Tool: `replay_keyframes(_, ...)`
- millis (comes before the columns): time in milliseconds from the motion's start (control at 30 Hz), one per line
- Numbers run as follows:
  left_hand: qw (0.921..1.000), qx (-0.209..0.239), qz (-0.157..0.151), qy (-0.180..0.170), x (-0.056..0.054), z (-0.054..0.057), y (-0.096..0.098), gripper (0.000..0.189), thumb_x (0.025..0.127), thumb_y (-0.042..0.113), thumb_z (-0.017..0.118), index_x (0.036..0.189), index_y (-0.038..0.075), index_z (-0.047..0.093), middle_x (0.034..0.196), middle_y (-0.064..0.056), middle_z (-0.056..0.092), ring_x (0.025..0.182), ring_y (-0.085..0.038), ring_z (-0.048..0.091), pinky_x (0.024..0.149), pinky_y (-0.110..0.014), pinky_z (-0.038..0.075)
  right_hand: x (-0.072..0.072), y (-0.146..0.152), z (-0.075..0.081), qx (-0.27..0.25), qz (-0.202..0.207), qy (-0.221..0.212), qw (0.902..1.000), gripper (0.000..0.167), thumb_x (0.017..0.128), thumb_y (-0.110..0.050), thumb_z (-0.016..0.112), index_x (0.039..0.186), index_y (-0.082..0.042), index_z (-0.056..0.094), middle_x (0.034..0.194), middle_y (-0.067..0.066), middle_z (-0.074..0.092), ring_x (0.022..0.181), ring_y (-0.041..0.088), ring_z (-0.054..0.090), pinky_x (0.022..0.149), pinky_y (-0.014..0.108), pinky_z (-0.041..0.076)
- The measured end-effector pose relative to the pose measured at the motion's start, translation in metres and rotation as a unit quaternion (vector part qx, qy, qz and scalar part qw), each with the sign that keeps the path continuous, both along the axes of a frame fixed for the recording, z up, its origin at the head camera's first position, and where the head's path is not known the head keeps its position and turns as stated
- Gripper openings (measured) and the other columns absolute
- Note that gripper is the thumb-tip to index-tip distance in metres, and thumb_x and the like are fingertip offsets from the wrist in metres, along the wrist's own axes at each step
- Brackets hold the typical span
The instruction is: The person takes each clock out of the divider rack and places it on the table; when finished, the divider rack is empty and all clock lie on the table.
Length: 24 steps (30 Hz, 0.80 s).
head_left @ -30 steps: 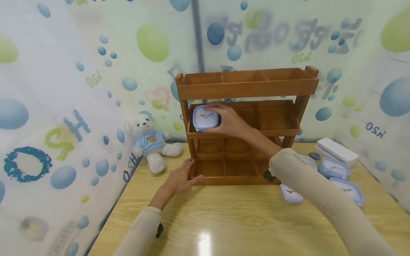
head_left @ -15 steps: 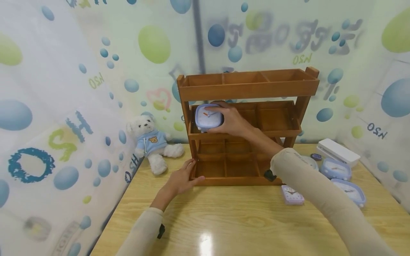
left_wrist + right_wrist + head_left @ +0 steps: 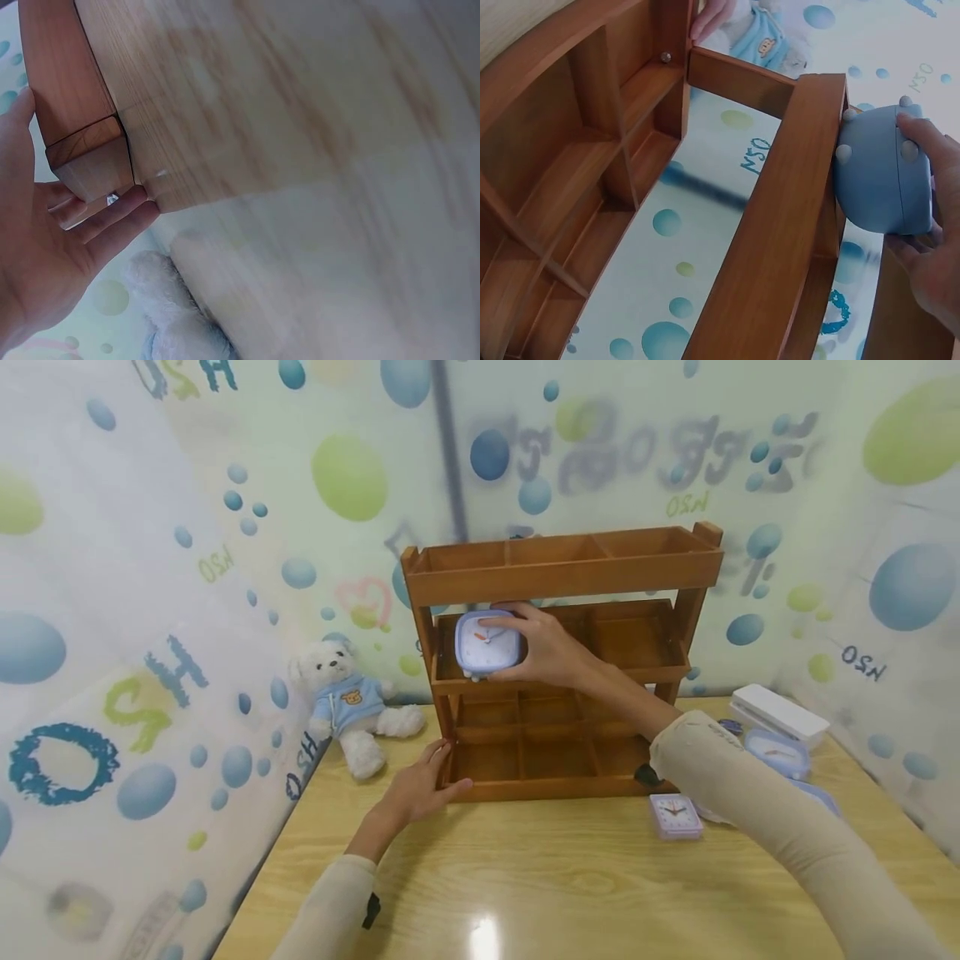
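My right hand grips a light-blue alarm clock with a white face at the left compartment of the middle tier of a brown wooden tiered rack. In the right wrist view, the back of the clock, with small pale knobs, shows close to the tier's front board. Low on the rack's left side, my left hand holds the bottom corner. The left wrist view has its thumb on one side of the rack's wooden end and its fingers on the other.
A white teddy bear in a blue hoodie sits left of the rack. A small pink square clock lies at the rack's right front. Farther right are a blue clock, another partly hidden by the sleeve, and a white box.
My right hand has brought the clock a little to the right and forward, so it now overlaps the tier's front lip. My left hand stays at the corner; the head view has shifted slightly.
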<state>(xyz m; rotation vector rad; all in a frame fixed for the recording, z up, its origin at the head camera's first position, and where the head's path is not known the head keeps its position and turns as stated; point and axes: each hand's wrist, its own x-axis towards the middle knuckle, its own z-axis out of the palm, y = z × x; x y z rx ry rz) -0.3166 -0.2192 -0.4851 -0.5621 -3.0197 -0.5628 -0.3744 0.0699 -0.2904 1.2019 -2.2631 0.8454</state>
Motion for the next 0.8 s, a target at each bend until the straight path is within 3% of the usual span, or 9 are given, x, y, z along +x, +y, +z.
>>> replay_keyframes(500, 0.9999, 0.005, -0.002, -0.015, -0.001, -0.007, 0.005, 0.098, 0.095, 0.077, 0.05, 0.165, 0.011, 0.028, 0.172, -0.006, 0.022, 0.097, -0.03, 0.071, 0.098, -0.053, 0.052, 0.028, 0.052, -0.009, 0.016, -0.011, 0.01, 0.9998, 0.08, 0.071, -0.028, 0.099, 0.142, -0.013, 0.065, 0.148, 0.018, 0.051, 0.13, 0.036, 0.055, 0.094, 0.047, 0.056)
replay_keyframes(800, 0.9998, 0.011, 0.001, -0.016, 0.0, -0.002, 0.0, 0.099, 0.095, 0.077, 0.051, 0.166, 0.012, 0.027, 0.172, -0.004, 0.022, 0.097, -0.028, 0.071, 0.097, -0.054, 0.052, 0.049, 0.093, -0.015, 0.02, -0.036, 0.003, 0.9991, 0.08, 0.07, -0.028, 0.099, 0.142, -0.017, 0.066, 0.149, 0.014, 0.052, 0.126, 0.034, 0.058, 0.091, 0.049, 0.057)
